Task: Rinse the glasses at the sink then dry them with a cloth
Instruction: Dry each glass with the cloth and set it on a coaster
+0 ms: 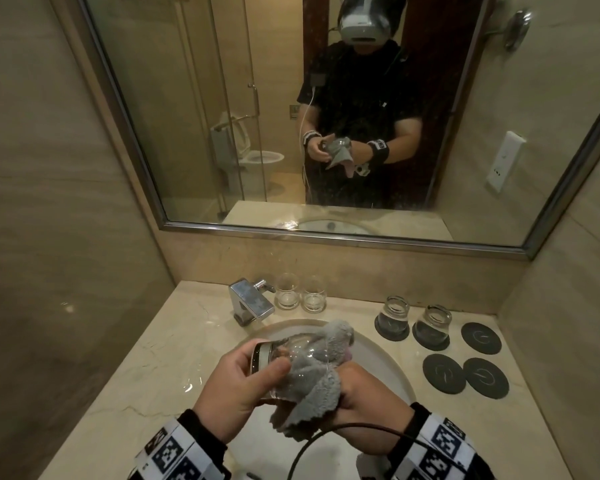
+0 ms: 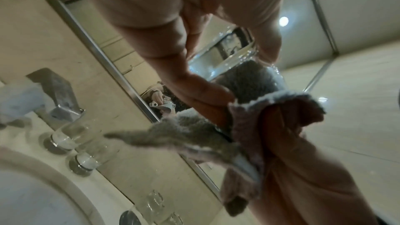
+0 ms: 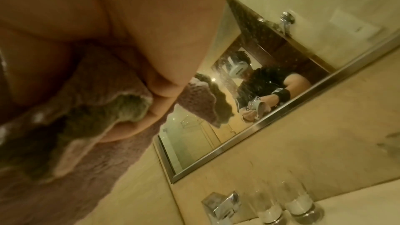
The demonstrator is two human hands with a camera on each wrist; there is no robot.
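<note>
Grey fluffy cloth (image 1: 312, 382) is stuffed into a clear glass (image 1: 284, 358) held sideways over the sink (image 1: 388, 362). The left hand (image 1: 236, 386) grips the glass by its thick bottom. The right hand (image 1: 364, 393) squeezes the cloth and pushes it inside, so this glass is being dried now. Farther back, two glasses on coasters (image 1: 413, 323) sit upside down and look finished. Three empty coasters (image 1: 465, 362) wait. Two upright glasses (image 1: 300, 292) beside the tap (image 1: 252, 301) probably still need doing.
</note>
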